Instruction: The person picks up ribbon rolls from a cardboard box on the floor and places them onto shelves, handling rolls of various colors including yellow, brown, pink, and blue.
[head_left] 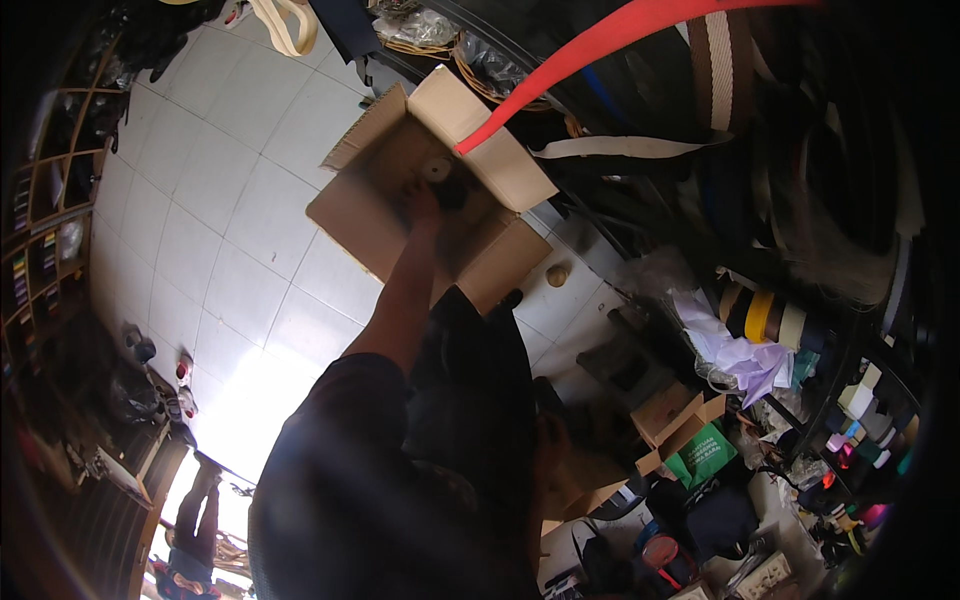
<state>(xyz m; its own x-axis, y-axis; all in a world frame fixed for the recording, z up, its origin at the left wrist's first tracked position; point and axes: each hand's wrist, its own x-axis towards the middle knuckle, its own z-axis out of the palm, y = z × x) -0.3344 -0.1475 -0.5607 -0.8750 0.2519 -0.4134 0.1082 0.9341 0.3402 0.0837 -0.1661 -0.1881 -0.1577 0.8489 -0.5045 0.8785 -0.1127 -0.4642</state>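
A hand (425,205) reaches into an open cardboard box (345,215) above centre of the frame, its fingers sunk in the box's shadow so that it cannot be told whether they are spread or closed on anything. Just beside the fingertips, up and to the right, sits a pale roll (436,168) with a dark core next to a darker lump; touching or apart cannot be told. The likely trouble: the box, tilted on the tiled floor (230,200), could shift or tip under the reaching arm, and the red strap (600,45) slanting in from the upper right could snag the wrist. Which hand this is cannot be told; the other is unseen.
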